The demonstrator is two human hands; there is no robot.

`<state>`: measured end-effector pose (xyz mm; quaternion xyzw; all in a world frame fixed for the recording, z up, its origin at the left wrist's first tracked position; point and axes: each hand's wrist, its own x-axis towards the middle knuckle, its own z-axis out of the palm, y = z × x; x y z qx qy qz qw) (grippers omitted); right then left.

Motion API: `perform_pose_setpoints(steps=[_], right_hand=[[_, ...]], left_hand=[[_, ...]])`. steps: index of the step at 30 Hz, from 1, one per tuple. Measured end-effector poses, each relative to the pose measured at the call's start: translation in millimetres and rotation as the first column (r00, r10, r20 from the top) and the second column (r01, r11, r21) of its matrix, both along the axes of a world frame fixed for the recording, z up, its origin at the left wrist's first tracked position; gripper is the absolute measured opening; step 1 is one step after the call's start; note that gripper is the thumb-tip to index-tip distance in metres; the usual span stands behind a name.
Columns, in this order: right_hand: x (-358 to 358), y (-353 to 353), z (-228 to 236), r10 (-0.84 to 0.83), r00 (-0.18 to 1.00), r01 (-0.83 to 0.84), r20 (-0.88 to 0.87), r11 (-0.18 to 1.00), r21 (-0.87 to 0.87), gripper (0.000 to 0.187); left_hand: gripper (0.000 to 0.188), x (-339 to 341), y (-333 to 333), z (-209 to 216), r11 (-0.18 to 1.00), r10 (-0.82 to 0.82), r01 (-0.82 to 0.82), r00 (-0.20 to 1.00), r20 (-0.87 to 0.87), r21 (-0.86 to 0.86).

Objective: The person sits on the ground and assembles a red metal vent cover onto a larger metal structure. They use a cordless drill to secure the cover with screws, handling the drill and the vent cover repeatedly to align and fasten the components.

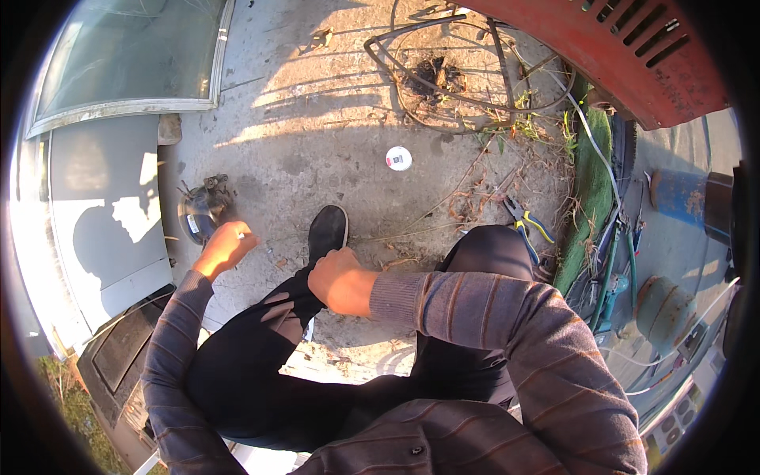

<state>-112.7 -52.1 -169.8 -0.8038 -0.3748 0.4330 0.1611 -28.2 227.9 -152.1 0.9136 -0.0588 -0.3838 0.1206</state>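
Note:
My left hand (pixel 227 247) is closed, fingers curled toward the right, beside a dark round machine part (pixel 202 210) on the concrete. A tiny pale spot shows at its fingertips; what it is I cannot make out. My right hand (pixel 340 281) is a closed fist, back of the hand up, over my left shin just below the black shoe (pixel 328 229). Its fingers are hidden, and so is anything inside them. A narrow pale strip (pixel 309 328) shows below the fist; whether it is held cannot be seen. Pliers (pixel 529 222) with yellow and blue handles lie beside my right knee.
A round white lid or tin (pixel 398 158) sits on the concrete ahead. Beyond it lie bent metal rods (pixel 443 119) near a rusty red metal panel (pixel 617 55). A green strip (pixel 587 190) runs along the right. A glazed frame (pixel 131 55) leans at the upper left.

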Motion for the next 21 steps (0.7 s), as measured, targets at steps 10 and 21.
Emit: perform_pose_setpoints(steps=[10, 21], right_hand=[[22.9, -16.0, -13.1, -0.043, 0.999, 0.042, -0.014, 0.998, -0.046, 0.025], [15.9, -31.8, -8.3, -0.166, 0.984, 0.170, -0.056, 0.983, 0.073, 0.028]], left_hand=[[0.041, -38.8, 54.5, -39.4, 0.853, 0.515, -0.497, 0.851, -0.106, 0.157], [0.038, -68.3, 36.9, -100.2, 0.985, 0.145, -0.157, 0.979, -0.145, -0.074]])
